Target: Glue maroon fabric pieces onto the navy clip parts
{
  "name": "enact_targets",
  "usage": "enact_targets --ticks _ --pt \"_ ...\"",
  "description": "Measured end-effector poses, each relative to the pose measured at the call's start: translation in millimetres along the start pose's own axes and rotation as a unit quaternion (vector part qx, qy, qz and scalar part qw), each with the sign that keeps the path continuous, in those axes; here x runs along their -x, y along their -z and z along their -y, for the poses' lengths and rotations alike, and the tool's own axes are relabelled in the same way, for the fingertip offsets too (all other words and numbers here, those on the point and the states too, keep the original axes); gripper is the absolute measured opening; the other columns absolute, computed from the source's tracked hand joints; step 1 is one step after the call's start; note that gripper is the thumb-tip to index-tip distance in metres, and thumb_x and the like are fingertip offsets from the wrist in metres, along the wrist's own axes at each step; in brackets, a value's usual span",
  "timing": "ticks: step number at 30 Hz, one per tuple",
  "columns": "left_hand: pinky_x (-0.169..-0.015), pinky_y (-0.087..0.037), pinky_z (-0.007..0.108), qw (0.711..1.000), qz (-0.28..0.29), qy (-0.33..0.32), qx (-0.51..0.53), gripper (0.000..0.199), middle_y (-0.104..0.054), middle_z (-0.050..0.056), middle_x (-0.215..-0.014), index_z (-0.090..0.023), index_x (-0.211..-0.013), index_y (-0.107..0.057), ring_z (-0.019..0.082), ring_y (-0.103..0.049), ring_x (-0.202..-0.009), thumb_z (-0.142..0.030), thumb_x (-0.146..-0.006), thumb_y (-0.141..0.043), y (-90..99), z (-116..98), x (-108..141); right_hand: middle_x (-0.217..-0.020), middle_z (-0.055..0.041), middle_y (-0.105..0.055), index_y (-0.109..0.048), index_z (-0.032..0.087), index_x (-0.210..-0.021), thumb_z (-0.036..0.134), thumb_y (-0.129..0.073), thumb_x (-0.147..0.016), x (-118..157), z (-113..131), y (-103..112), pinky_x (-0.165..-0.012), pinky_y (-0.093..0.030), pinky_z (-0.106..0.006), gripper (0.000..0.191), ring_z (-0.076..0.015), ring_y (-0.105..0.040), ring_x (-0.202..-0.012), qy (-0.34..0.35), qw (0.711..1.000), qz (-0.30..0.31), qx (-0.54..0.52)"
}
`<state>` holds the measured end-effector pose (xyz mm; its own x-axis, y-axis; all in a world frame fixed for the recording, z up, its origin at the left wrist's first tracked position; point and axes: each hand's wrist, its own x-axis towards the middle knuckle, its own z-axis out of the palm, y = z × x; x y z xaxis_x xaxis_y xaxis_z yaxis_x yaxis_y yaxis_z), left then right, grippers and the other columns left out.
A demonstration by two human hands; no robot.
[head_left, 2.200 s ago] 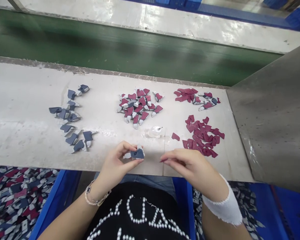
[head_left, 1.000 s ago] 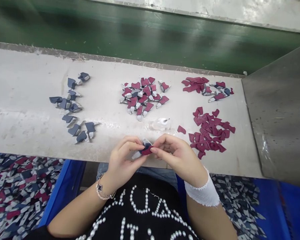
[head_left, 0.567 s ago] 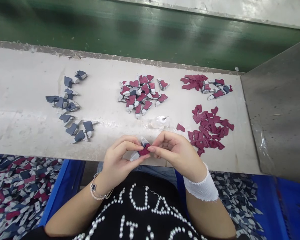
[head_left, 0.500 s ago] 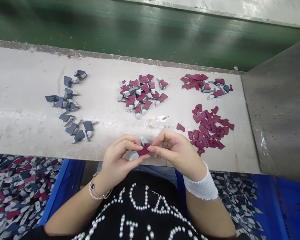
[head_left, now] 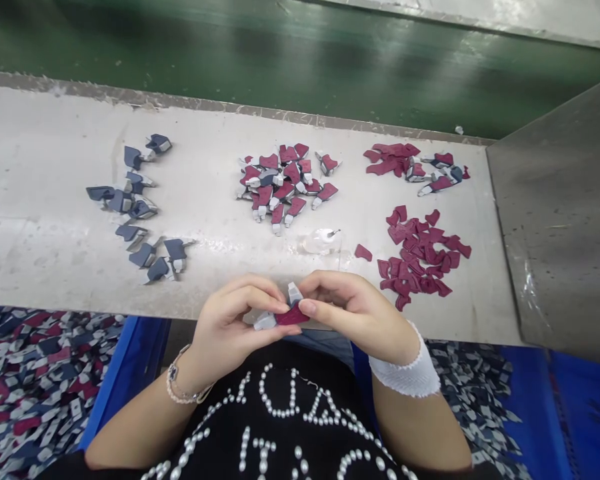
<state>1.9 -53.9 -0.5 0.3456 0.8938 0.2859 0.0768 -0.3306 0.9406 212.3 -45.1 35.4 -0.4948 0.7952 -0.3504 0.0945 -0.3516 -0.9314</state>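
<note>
My left hand (head_left: 235, 320) and my right hand (head_left: 355, 310) meet in front of me above the table's near edge. Between them is a small white-tabbed piece (head_left: 266, 321) with a maroon patch (head_left: 293, 316) lying on it. My left fingers grip the piece, and my right thumb and fingers pinch the patch. Farther out on the white work table (head_left: 40, 147) lie loose navy-grey pieces (head_left: 130, 230), a heap of maroon-topped pieces (head_left: 280, 183), and loose maroon patches (head_left: 415, 247). A small clear bottle (head_left: 320, 241) stands nearest my hands.
A green conveyor belt (head_left: 280, 60) runs behind the table. A grey metal panel (head_left: 555, 200) rises at the right. Below the table, blue bins (head_left: 130, 373) hold heaps of mixed pieces to both sides of my body.
My right hand has come in from the right, bringing the maroon patch onto the piece in my left hand. Both hands now pinch together, and the table has shifted slightly in view.
</note>
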Motion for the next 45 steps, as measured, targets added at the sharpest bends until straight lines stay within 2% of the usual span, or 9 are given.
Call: enact_targets --ticks 6,15,19,24,27,31,39,41,45 --pt "-0.074 -0.061 0.025 1.000 -0.016 0.001 -0.022 0.032 -0.070 0.001 -0.090 -0.020 -0.092 -0.070 0.013 -0.069 -0.081 -0.008 -0.067 -0.087 1.3 -2 1 -0.080 -0.0001 -0.058 -0.057 0.019 -0.095 0.032 -0.043 -0.104 6 7 -16 -0.068 -0.044 -0.030 0.022 -0.0156 -0.054 -0.073 0.022 0.984 -0.044 0.169" --pt "-0.072 -0.063 0.027 0.996 -0.079 0.015 0.043 0.034 -0.070 0.000 -0.088 -0.023 -0.093 -0.072 0.015 -0.070 -0.082 -0.005 -0.067 -0.086 -2.1 -3 5 -0.083 0.0004 -0.059 -0.047 0.021 -0.115 0.028 -0.042 -0.104 15 6 -23 -0.066 -0.045 -0.030 0.014 -0.0158 -0.057 -0.072 0.054 0.982 -0.030 0.178" --pt "-0.075 -0.061 0.025 0.997 -0.078 0.012 0.023 0.034 -0.070 0.000 -0.090 -0.022 -0.093 -0.070 0.014 -0.068 -0.086 -0.002 -0.069 -0.083 -3.1 -2 6 -0.089 0.0008 -0.058 -0.046 0.022 -0.117 0.021 -0.044 -0.104 15 7 -23 -0.071 -0.045 -0.027 0.013 -0.0139 -0.057 -0.076 0.089 0.970 -0.063 0.217" --pt "-0.077 -0.060 0.029 0.994 -0.025 0.074 -0.070 0.028 -0.072 0.004 -0.096 -0.021 -0.103 -0.066 0.017 -0.070 -0.086 -0.014 -0.079 -0.079 -0.6 0 6 -0.093 -0.0005 -0.062 -0.049 0.021 -0.114 0.017 -0.045 -0.103 15 10 -26 -0.074 -0.046 -0.028 0.013 -0.0152 -0.060 -0.082 0.067 0.952 -0.080 0.287" --pt "-0.066 -0.057 0.027 0.987 0.011 0.076 -0.138 0.016 -0.072 0.001 -0.080 -0.019 -0.093 -0.067 0.015 -0.069 -0.072 -0.021 -0.081 -0.078 1.3 -4 5 -0.091 -0.0026 -0.062 -0.053 0.019 -0.111 0.019 -0.047 -0.102 16 11 -29 -0.071 -0.046 -0.031 0.011 -0.0183 -0.060 -0.080 0.051 0.940 -0.083 0.328" --pt "-0.055 -0.052 0.025 0.987 -0.009 0.094 -0.132 0.014 -0.069 0.000 -0.068 -0.019 -0.077 -0.064 0.014 -0.065 -0.061 -0.022 -0.078 -0.078 -2.1 -11 5 -0.088 -0.0046 -0.062 -0.057 0.017 -0.105 0.019 -0.049 -0.101 17 11 -32 -0.070 -0.045 -0.033 0.009 -0.0212 -0.059 -0.081 0.088 0.920 -0.072 0.375" --pt "-0.062 -0.053 0.026 0.989 -0.042 0.130 -0.060 0.016 -0.071 -0.002 -0.069 -0.020 -0.073 -0.064 0.016 -0.067 -0.063 -0.012 -0.069 -0.078 -15.7 -6 6 -0.092 -0.0055 -0.065 -0.060 0.020 -0.099 0.012 -0.051 -0.097 23 17 -24 -0.072 -0.049 -0.034 0.012 -0.0232 -0.061 -0.086 0.079 0.899 -0.036 0.428" --pt "-0.067 -0.055 0.027 0.987 -0.023 0.153 -0.039 0.014 -0.073 -0.001 -0.073 -0.020 -0.075 -0.066 0.017 -0.069 -0.070 -0.013 -0.069 -0.076 -15.6 -6 4 -0.094 -0.0056 -0.066 -0.062 0.020 -0.100 0.012 -0.055 -0.094 23 13 -24 -0.074 -0.051 -0.034 0.012 -0.0229 -0.063 -0.087 0.074 0.898 -0.042 0.431" --pt "-0.070 -0.058 0.029 0.986 0.113 0.121 -0.018 0.009 -0.075 0.002 -0.080 -0.025 -0.086 -0.074 0.021 -0.072 -0.077 -0.022 -0.079 -0.070 -17.6 0 -6 -0.092 -0.0064 -0.069 -0.067 0.020 -0.101 0.023 -0.070 -0.087 17 -3 -19 -0.076 -0.055 -0.037 0.015 -0.0246 -0.066 -0.084 0.071 0.887 -0.067 0.451"
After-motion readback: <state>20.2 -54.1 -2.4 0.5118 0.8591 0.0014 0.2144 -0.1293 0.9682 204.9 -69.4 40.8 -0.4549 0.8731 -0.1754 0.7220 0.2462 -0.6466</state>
